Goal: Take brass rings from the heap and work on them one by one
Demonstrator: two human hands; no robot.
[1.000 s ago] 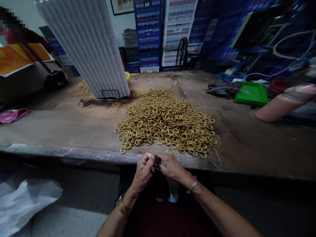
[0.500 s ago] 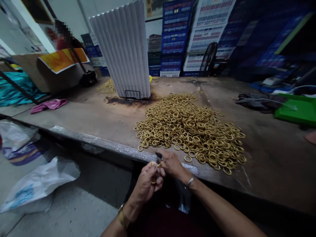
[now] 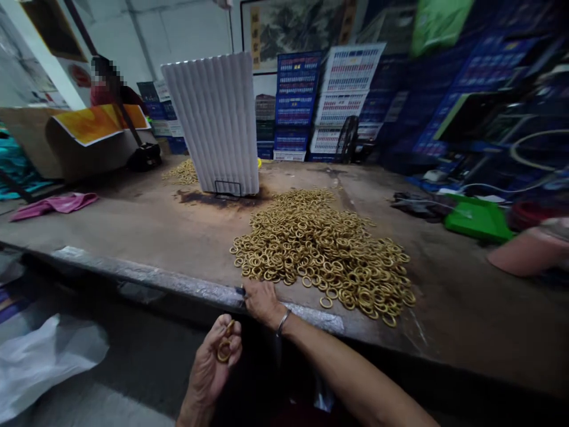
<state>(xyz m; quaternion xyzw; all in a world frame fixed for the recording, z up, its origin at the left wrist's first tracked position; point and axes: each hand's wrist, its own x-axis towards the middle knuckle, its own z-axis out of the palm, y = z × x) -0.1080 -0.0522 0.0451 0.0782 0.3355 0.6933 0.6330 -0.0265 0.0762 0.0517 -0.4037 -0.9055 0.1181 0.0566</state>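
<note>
My left hand [image 3: 216, 362] is closed on gold rings [image 3: 223, 351], at least two of them, held at the fingertips below the table's front edge. My right hand [image 3: 263, 301], with a silver bangle on its wrist, rests at that edge. Its fingers are curled round a small dark pointed tool [image 3: 240, 291], mostly hidden, so its kind does not show. Just beyond my right hand lies a large heap of gold rings [image 3: 320, 249], spread over the brown table [image 3: 146, 228].
A ribbed white panel [image 3: 217, 124] stands in a wire holder. Behind it are a smaller ring pile [image 3: 182, 172] and stacked crates [image 3: 291, 107]. Rightward lie a green tray [image 3: 478, 218] and a pink container [image 3: 528, 252]. A pink cloth [image 3: 56, 206] lies left; a person [image 3: 113, 89] is behind.
My hands have come apart: the left has drawn down and left with the rings, while the right is now at the table edge. The view has shifted to the right and up.
</note>
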